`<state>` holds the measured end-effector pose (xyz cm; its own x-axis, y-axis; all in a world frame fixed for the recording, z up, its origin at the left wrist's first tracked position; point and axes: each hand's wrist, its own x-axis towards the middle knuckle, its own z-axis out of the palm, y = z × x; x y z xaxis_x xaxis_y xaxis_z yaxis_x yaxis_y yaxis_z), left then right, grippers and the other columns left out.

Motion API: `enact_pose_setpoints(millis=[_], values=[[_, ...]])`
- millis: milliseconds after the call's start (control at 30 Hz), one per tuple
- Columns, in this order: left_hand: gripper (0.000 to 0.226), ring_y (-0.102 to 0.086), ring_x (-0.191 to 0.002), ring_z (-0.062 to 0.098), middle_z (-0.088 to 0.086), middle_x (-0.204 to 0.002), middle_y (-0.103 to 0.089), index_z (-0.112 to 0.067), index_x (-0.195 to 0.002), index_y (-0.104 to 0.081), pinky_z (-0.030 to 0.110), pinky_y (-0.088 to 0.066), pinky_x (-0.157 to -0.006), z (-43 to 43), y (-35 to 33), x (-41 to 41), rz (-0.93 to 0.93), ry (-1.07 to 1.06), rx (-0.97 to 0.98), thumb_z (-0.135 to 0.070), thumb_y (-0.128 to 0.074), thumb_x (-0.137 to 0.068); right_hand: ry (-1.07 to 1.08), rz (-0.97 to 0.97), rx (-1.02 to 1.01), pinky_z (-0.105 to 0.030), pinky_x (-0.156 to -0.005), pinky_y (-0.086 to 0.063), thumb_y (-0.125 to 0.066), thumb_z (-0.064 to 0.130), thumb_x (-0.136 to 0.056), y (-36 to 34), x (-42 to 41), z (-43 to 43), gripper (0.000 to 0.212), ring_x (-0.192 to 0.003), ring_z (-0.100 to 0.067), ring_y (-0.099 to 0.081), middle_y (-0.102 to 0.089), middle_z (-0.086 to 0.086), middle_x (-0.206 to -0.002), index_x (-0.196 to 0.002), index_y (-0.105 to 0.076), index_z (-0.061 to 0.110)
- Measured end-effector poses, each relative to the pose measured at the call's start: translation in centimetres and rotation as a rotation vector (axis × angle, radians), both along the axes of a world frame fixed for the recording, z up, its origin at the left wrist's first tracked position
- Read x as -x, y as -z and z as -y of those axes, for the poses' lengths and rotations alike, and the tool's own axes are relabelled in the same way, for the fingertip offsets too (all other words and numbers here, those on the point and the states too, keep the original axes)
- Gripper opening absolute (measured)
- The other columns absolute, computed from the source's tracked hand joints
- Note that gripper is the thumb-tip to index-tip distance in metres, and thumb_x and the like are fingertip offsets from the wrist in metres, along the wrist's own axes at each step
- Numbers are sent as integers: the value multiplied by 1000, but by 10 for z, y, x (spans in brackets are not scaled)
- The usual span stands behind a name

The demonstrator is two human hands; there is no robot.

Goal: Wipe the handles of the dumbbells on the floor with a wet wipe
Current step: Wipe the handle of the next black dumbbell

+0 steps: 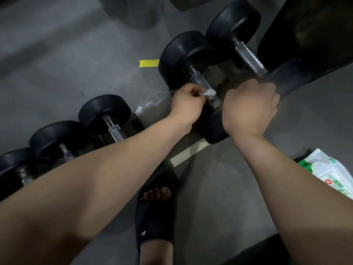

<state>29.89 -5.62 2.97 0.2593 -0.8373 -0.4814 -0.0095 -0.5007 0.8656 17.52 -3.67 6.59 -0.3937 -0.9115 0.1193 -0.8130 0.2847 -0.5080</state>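
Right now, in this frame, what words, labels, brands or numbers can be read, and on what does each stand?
Wipe pack: green print and a red badge with a white cross; the lettering is too blurred to read.
Black slipper: a small white logo of two slanted strokes, no word.
Dumbbells: no legible marking.
Yellow tape: blank.

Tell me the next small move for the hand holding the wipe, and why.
Probably slide the wet wipe up the dumbbell handle toward the far head. The left hand pinches it against the handle about midway, and bare metal shows above it. The right hand is beside the near head; what it grips, if anything, is hidden.
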Motion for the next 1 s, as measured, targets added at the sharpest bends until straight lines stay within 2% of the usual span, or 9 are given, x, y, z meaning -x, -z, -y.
enact_pose_setpoints(millis=[100,233,300,433,567,700,833,900,1000], values=[[17,-66,-81,11,-4,-83,-70,-25,-86,-69,25,-52,-71,-5,-1,-5,55,7,39,-8,-67,-88,0,4,4,-41,-94,-38,-45,36,-85,0,0,0,13,-103,-26,-45,-41,2,-104,-84,-52,24],[10,-64,-78,13,-4,-82,-67,-22,-85,-62,26,-53,-69,-6,8,-15,294,-10,-1,-20,-72,-85,4,8,-2,-40,-94,-38,-44,37,-84,0,0,1,16,-103,-24,-45,-43,2,-105,-85,-54,23],[13,-65,-78,13,-4,-82,-66,-22,-87,-61,25,-50,-66,-7,10,-15,326,0,-6,-21,-74,-84,5,11,-2,-40,-95,-39,-45,37,-84,0,0,1,17,-103,-24,-45,-42,3,-104,-86,-54,23],[15,-63,-69,6,-7,-73,-66,-23,-82,-62,20,-48,-62,-8,5,-5,137,2,52,-18,-76,-86,8,16,4,-39,-95,-38,-45,38,-83,0,0,0,18,-103,-24,-45,-42,3,-104,-86,-55,23],[6,-74,-87,22,5,-84,-76,-16,-86,-69,39,-60,-84,-9,5,-2,-126,-55,-14,-12,-72,-89,3,13,-11,-39,-95,-37,-46,38,-83,-1,1,0,18,-104,-24,-45,-42,3,-105,-87,-56,24],[7,-74,-88,24,11,-90,-76,-4,-98,-71,33,-58,-78,-9,3,-5,-373,-78,-72,-6,-66,-93,1,11,-9,-38,-94,-36,-45,39,-83,-1,0,0,17,-103,-23,-44,-41,3,-106,-86,-54,24],[6,-75,-92,28,13,-93,-77,-7,-96,-72,42,-61,-86,-2,2,-1,-298,-131,-114,-5,-71,-90,0,6,-14,-39,-95,-38,-45,40,-83,-1,1,0,17,-104,-22,-44,-39,5,-104,-85,-53,25],[4,-75,-87,28,11,-88,-77,-10,-90,-72,39,-63,-79,3,2,2,-257,-139,-143,-7,-74,-88,3,3,-13,-40,-96,-38,-45,40,-83,-1,0,0,19,-103,-23,-44,-40,4,-104,-86,-54,24],[6,-72,-72,22,5,-75,-76,-14,-85,-73,31,-59,-61,1,1,7,-158,17,-163,-9,-76,-86,15,1,7,-41,-95,-40,-44,40,-82,0,-2,0,18,-103,-24,-46,-43,2,-105,-84,-52,24]])
